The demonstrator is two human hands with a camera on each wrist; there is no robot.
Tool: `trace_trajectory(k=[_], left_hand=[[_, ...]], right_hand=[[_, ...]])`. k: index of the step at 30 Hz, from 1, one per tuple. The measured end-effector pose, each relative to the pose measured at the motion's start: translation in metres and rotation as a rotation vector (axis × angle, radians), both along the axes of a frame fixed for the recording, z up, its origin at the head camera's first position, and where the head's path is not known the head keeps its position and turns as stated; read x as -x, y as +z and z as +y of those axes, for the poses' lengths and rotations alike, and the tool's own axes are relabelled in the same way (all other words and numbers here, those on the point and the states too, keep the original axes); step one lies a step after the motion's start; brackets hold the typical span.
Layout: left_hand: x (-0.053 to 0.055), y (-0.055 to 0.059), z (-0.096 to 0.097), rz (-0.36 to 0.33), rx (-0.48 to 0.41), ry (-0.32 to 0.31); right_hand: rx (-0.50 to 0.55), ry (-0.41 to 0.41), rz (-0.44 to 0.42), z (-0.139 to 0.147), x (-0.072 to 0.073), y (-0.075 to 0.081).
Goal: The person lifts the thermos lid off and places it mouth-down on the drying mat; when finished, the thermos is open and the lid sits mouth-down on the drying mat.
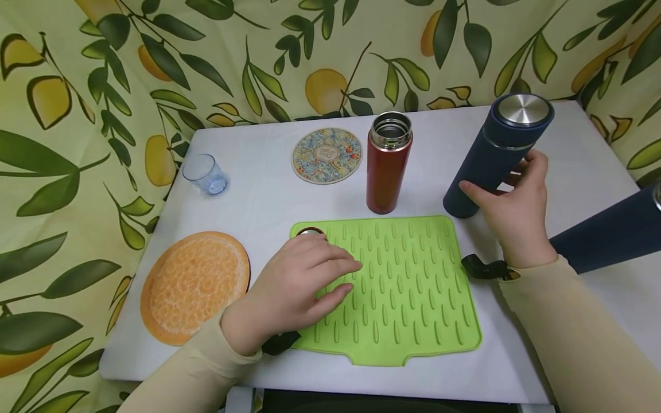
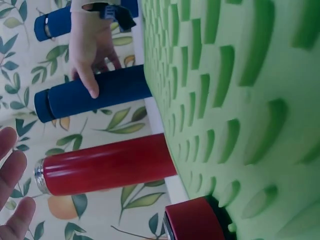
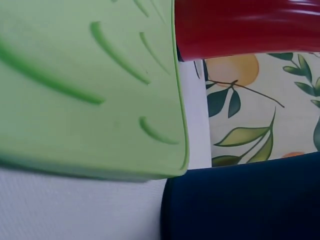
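Note:
My right hand [image 1: 521,212] grips the lower half of a dark blue thermos [image 1: 490,155], thumb across its near side and fingers behind. This thermos stands on the table with its steel-topped lid on. Over the left part of a green ridged silicone mat [image 1: 408,287] is my left hand [image 1: 294,281], its fingers loosely extended and holding nothing. A red thermos lid [image 2: 195,222] sits on the mat, mostly hidden behind that hand in the head view. Beyond the mat's far edge a red thermos [image 1: 388,172] stands upright with its steel mouth uncovered.
At the right edge is a second dark blue thermos [image 1: 614,229], partly behind my right wrist. An orange round mat [image 1: 196,287] lies on the left, with a small blue glass [image 1: 209,176] farther back. Behind the green mat lies a patterned round trivet [image 1: 327,156].

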State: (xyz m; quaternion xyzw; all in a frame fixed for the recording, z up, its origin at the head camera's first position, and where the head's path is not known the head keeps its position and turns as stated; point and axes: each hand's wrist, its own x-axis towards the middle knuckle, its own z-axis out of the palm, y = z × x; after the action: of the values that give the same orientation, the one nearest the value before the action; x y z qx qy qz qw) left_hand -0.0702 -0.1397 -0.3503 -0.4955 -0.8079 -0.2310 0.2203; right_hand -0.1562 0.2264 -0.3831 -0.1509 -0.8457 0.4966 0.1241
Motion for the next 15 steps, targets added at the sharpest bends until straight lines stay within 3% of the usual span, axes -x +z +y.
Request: trace_trajectory(k=[7, 15], left_hand=[[0.004, 0.002, 0.002, -0.011, -0.008, 0.026], [0.008, 0.012, 0.003, -0.046, 0.031, 0.066]], right_hand=[[-0.026, -0.007, 0.106, -0.005, -0.009, -0.001], [-0.044, 0.047, 0.216, -0.019, -0.027, 0.016]])
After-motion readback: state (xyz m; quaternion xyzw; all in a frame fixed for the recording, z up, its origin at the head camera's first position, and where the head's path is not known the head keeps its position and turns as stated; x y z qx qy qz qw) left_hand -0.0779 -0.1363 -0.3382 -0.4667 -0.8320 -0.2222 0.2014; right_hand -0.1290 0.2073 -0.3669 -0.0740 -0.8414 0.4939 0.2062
